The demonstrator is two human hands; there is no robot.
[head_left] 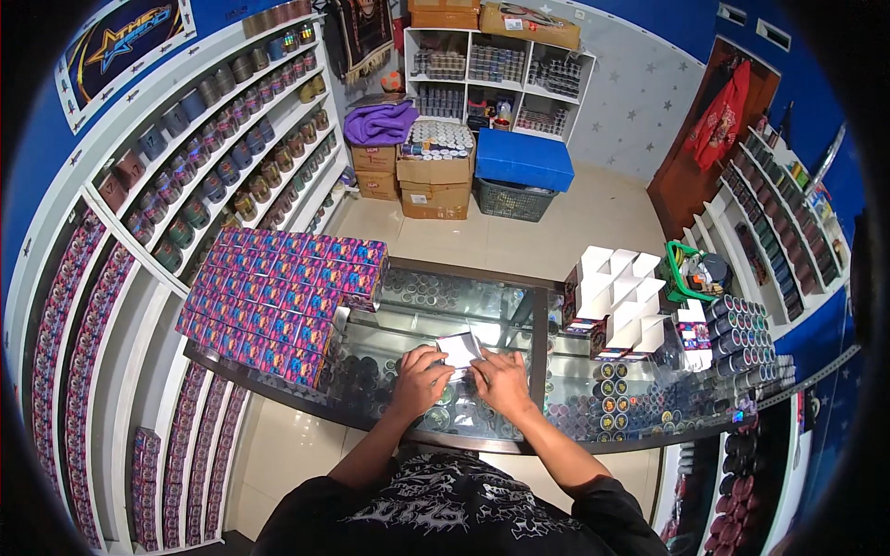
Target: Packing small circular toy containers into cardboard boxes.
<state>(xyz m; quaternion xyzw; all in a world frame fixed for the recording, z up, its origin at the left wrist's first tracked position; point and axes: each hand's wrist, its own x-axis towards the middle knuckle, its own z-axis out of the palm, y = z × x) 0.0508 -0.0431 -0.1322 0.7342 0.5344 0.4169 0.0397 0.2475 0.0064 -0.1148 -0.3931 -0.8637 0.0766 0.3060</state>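
Note:
A small white carton piece (457,351), its pale inner side facing up, is between my two hands over the glass counter (482,295). My left hand (422,378) grips its left edge with bent fingers. At the lower right edge, my right hand (502,378) pinches it between thumb and fingers. Whether the piece is folded or flat is hard to tell. To the right on the counter stand several open cartons (619,301) with white flaps raised. A large block of closed, colourful patterned boxes (269,292) covers the counter's left part.
Small round containers (612,398) show in the counter's right part. Stacked jars (739,326) and a green basket (693,271) stand at the far right. Stocked shelves (227,139) line the left wall. Beyond the counter are cardboard boxes (434,190) and a blue-lidded crate (524,162).

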